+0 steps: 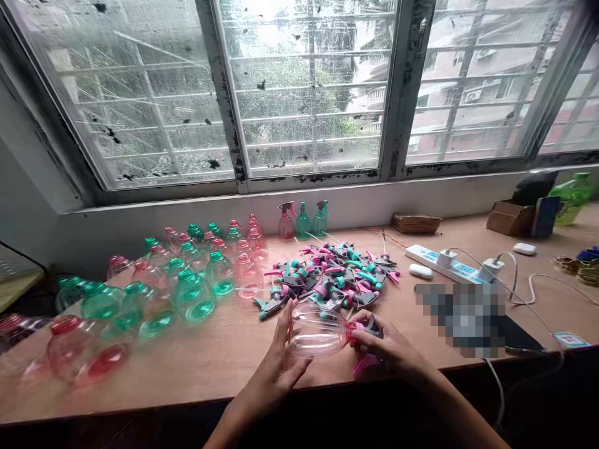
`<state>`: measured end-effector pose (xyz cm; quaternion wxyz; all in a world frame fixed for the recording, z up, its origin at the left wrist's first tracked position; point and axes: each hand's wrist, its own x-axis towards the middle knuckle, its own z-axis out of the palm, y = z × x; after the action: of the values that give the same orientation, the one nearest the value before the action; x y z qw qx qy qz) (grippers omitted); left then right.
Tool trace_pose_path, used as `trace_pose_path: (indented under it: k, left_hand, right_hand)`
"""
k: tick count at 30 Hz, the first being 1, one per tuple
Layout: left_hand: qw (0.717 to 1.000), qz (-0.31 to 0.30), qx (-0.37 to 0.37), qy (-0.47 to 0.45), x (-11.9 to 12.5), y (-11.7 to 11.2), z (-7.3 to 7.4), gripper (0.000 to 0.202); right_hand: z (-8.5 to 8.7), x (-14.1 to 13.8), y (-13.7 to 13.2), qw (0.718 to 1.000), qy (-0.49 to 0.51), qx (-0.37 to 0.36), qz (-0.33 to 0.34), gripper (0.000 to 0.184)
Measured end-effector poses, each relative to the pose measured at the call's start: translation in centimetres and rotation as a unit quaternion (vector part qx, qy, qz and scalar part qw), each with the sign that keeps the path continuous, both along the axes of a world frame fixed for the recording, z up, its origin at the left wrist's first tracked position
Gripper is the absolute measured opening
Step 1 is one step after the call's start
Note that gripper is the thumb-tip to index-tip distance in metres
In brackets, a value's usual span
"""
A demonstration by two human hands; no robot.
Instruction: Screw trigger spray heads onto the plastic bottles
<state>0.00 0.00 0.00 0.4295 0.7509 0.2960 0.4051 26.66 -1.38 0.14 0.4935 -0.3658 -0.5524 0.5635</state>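
As the left hand [277, 362] holds a pink bottle [318, 332] sideways, the right hand [392, 348] grasps a spray head [374, 327] at its neck.

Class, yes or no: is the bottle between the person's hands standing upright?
No, the bottle is held sideways, stretching from the left hand to the right hand.

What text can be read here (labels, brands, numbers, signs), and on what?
None legible.
Power strip: blue-and-white markings, too small to read.
Small card at the table's right edge: printed, too small and blurred to read.
Dark flat object: partly pixelated, any text there hidden.
Held clear bottle: no lettering visible.
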Motion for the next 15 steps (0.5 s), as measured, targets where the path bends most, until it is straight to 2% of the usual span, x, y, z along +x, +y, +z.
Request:
trace_pose_path:
  k: [6, 15]
  left_hand:
    - [0.999, 0.004, -0.029, 0.012, 0.02, -1.23, 0.85, 0.095]
    - [1.000, 0.018, -0.001, -0.013, 0.35, -1.12, 0.86, 0.077]
  right_hand:
    - [-0.30, 0.18, 0.10, 1.000, 0.004, -0.002, -0.002, 0.028]
    - [-0.50, 0.15, 0.22, 1.000, 0.007, -0.004, 0.005, 0.030]
